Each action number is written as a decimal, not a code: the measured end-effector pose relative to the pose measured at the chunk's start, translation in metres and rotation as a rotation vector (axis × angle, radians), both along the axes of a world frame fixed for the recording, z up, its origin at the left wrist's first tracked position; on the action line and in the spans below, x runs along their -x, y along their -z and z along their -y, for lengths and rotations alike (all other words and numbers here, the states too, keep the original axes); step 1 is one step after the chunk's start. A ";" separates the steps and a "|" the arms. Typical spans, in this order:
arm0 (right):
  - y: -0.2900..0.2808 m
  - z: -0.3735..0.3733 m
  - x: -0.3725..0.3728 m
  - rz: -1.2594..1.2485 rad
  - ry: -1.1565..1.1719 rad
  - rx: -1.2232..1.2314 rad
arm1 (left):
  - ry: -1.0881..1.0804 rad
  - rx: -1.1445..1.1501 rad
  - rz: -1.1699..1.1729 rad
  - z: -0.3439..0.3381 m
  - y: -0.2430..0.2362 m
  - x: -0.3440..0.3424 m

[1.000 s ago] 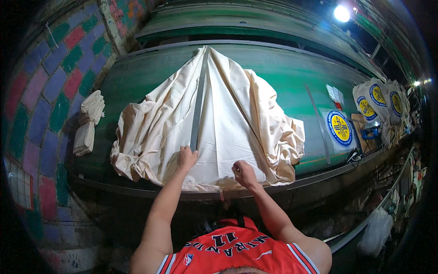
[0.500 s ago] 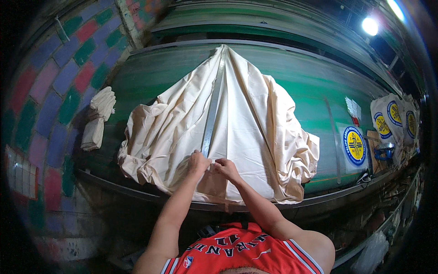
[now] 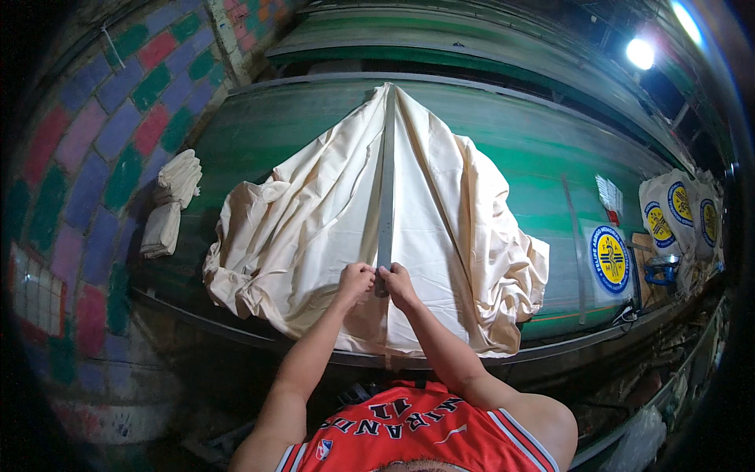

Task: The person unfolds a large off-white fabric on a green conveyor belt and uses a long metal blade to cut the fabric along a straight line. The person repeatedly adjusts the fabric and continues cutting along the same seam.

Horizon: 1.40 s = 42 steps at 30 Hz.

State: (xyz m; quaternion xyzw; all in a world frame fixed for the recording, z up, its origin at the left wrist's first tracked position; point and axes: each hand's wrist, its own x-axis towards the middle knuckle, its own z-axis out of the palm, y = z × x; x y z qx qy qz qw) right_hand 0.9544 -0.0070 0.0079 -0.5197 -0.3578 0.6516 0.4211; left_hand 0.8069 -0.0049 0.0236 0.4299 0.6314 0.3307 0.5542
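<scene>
A large cream cloth (image 3: 429, 259) lies spread in folds over the green table (image 3: 519, 141), with a peak at its far end. Down its middle runs a long metal straightedge (image 3: 387, 181), its near end between my hands. My left hand (image 3: 358, 282) is closed at the straightedge's left side; whatever its fingers pinch is too small to make out. At the right edge of the near end, my right hand (image 3: 399, 285) is closed with its thumb on the metal. The fingertips of both hands almost meet across it.
A folded cream cloth bundle (image 3: 169, 204) lies at the table's left end. To the right are a round blue-and-yellow emblem sheet (image 3: 609, 259), a small red-handled tool (image 3: 610, 200), a blue-and-silver object (image 3: 662, 267) and printed cloths (image 3: 680, 204). A metal rail (image 3: 550, 342) edges the near side.
The straightedge has shifted right at its near end and now stands straighter. Both my hands have moved slightly right with it, and its near end now shows below my fingers.
</scene>
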 end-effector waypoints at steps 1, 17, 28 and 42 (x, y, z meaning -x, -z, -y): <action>-0.006 0.001 -0.006 -0.002 0.031 0.060 | 0.003 0.067 0.080 -0.003 0.002 0.005; -0.055 -0.004 -0.088 -0.033 0.129 -0.017 | 0.428 -0.267 -0.691 0.014 0.017 -0.004; -0.047 -0.042 -0.060 -0.001 0.175 -0.027 | 0.214 -0.433 -0.821 0.035 0.033 0.018; -0.032 -0.048 -0.048 0.007 0.221 -0.068 | -0.086 0.020 -1.323 -0.028 0.013 0.185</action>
